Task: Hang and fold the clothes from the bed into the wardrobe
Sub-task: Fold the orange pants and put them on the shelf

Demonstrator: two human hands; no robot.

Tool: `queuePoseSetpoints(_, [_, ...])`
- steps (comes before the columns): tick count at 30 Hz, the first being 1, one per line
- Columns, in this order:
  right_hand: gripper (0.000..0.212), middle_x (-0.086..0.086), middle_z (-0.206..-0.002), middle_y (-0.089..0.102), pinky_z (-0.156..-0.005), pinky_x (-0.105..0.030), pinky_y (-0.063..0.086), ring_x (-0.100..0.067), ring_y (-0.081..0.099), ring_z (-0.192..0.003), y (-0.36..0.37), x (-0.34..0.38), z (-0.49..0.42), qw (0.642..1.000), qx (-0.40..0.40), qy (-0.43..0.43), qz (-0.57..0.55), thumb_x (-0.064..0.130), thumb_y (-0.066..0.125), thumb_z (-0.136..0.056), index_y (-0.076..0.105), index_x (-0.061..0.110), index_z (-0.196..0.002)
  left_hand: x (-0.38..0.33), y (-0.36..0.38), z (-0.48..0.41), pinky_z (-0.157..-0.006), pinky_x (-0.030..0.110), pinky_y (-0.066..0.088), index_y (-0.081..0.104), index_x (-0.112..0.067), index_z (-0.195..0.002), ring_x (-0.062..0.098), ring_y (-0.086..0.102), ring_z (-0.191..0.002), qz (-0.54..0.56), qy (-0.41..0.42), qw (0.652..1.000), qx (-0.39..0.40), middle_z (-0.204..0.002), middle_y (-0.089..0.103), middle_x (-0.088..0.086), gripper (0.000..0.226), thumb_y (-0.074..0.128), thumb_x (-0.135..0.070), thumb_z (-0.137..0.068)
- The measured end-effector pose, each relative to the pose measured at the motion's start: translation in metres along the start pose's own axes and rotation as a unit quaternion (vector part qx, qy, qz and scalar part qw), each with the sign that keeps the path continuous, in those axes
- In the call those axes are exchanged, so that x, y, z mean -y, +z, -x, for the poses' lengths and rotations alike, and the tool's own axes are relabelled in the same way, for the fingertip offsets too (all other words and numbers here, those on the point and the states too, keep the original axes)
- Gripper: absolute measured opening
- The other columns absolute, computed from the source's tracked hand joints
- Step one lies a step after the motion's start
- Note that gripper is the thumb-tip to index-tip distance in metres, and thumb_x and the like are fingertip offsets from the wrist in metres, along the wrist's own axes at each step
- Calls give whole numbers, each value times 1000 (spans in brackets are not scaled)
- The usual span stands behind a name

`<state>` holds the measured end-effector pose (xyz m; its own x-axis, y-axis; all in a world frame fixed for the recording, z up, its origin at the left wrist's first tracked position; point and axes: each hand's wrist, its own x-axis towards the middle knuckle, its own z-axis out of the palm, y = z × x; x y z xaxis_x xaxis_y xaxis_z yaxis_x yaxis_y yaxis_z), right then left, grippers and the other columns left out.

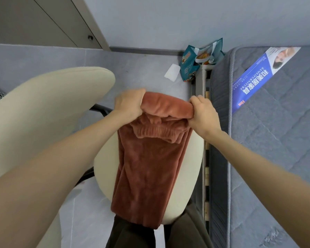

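Beside the gray bed [276,140], a person's left hand [128,104] and right hand [204,115] each curl tight around the folded top edge of fuzzy red pants [150,158] lying over a cream chair [104,163].

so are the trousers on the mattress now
No, left hand and right hand hold the fleece trousers over the cream chair seat.

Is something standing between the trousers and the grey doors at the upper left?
Yes. The left hand and right hand grip the trousers over the chair seat; the cream backrest stands partly between them and the grey doors.
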<state>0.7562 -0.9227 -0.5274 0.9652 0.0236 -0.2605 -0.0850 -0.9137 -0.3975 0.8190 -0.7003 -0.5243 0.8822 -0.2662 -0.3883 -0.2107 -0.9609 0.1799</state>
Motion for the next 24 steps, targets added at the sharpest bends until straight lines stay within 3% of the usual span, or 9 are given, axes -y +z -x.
queuePoseSetpoints(5, [19, -13, -86, 53, -57, -35, 29, -32, 47, -77, -7, -7, 3, 979, -167, -86, 78, -1, 65, -73, 53, 5, -86, -12, -2, 10, -59, 36, 31, 53, -8, -103, 35, 55, -78, -28, 52, 981, -186, -89, 57, 13, 34, 60, 5, -73])
queuePoseSetpoints(9, [16, -13, -77, 51, -63, -35, 28, -29, 47, -68, 25, -16, 44, 947, -189, -204, 163, -5, 57, -74, 54, 5, -85, -2, 32, 46, -65, 39, 35, 60, -1, -106, 35, 53, -81, -48, 111, 975, -188, -91, 55, 19, 41, 59, 12, -66])
queuePoseSetpoints(13, [17, -10, -81, 53, -68, -36, 34, -28, 49, -71, 63, -18, 98, 950, -76, -266, 142, 0, 47, -77, 58, 7, -89, 24, 71, 97, -70, 43, 42, 61, -1, -109, 36, 54, -83, -73, 163, 979, -98, -95, 54, 19, 36, 49, 5, -76])
queuePoseSetpoints(17, [27, 0, -95, 53, -79, -33, 37, -25, 51, -89, 88, 0, 131, 966, 198, -161, 46, 15, 63, -71, 53, 16, -96, 37, 97, 135, -80, 37, 35, 51, -11, -121, 30, 50, -102, -80, 81, 993, 43, -112, 52, 9, 43, 43, 1, -80])
queuePoseSetpoints(19, [23, 6, -94, 57, -85, -31, 39, -19, 54, -91, 94, 9, 138, 965, 238, -113, 2, 31, 63, -76, 56, 21, -96, 36, 102, 144, -81, 34, 33, 51, -14, -116, 26, 48, -103, -95, 29, 993, 60, -113, 53, 5, 35, 50, -3, -82])
queuePoseSetpoints(20, [20, 8, -88, 60, -80, -31, 44, -16, 57, -85, 94, 15, 142, 972, 212, -93, -31, 38, 61, -81, 58, 22, -93, 34, 100, 148, -80, 34, 34, 55, -13, -108, 25, 49, -99, -87, 9, 995, 42, -108, 56, 5, 29, 54, -6, -80])
queuePoseSetpoints(22, [20, 9, -79, 61, -64, -29, 47, -15, 56, -74, 91, 22, 145, 992, 71, -85, -61, 42, 59, -87, 59, 21, -87, 26, 93, 149, -79, 37, 38, 58, -12, -92, 25, 50, -93, -46, 8, 998, -42, -100, 56, 5, 21, 60, -11, -72])
queuePoseSetpoints(24, [18, 2, -96, 60, -69, -29, 45, -19, 51, -87, 89, 27, 143, 994, -54, -87, -37, 30, 66, -84, 60, 18, -96, 17, 88, 143, -86, 41, 44, 59, -10, -99, 28, 50, -104, 7, 66, 990, -126, -112, 54, 9, 31, 63, -9, -68])
